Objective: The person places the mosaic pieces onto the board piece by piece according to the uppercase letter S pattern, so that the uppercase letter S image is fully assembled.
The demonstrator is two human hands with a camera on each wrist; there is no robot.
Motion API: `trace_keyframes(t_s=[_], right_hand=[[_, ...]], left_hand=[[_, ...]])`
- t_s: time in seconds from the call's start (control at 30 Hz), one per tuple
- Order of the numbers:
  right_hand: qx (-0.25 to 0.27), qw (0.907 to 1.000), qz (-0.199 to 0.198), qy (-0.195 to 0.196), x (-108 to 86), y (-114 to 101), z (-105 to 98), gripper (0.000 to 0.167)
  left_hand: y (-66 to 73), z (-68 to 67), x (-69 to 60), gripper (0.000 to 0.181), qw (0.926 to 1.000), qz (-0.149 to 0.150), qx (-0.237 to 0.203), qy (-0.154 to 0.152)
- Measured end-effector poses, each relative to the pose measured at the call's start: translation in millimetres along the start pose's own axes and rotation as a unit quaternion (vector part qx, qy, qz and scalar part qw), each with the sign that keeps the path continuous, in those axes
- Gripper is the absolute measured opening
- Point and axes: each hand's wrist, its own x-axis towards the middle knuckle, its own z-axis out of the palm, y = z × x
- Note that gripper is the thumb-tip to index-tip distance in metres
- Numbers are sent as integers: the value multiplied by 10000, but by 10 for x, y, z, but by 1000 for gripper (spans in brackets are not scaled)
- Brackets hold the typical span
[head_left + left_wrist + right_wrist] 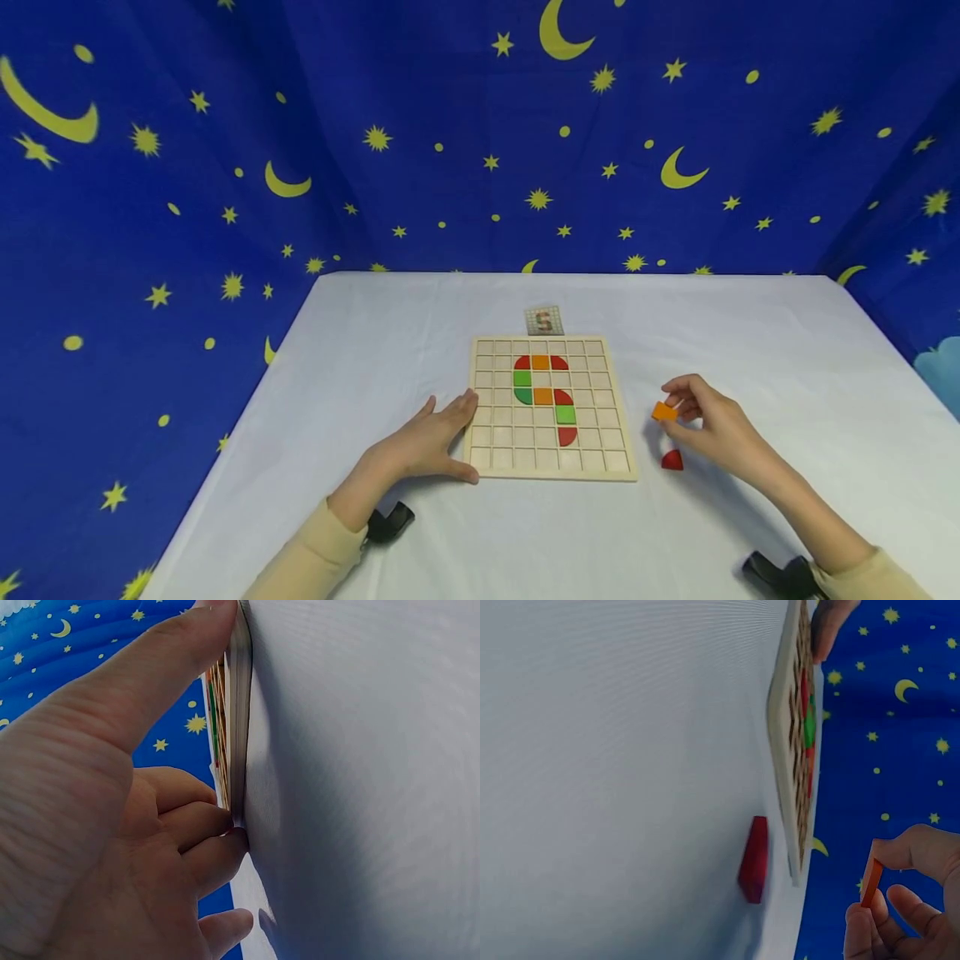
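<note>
A square wooden grid board [600, 462] lies on the table, with red, orange and green tiles set in its cells in an S-like curve. My left hand [427, 442] rests at the board's left edge, fingers spread; in the left wrist view the thumb and fingertips touch its side. To the right of the board, my right hand [716, 425] pinches an orange square tile [664, 412] between thumb and fingers, held above the table. A red quarter-circle tile [672, 460] lies on the cloth just below that hand, and shows as a red block [754, 861] in the right wrist view.
Behind the board's far edge lies a small pattern card [543, 320] showing an S on a grid. A white cloth [390, 333] covers the table. Blue curtain [450, 100] with yellow moons and stars hangs behind and at the sides.
</note>
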Motion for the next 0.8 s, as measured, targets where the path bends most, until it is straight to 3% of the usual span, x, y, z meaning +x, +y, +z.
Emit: trace_keyframes(t_s=[0.8], right_hand=[[294,9985,-447,63,163,-114,31,45]], left_hand=[[27,-30,1,109,9999,-75,-95,-11]])
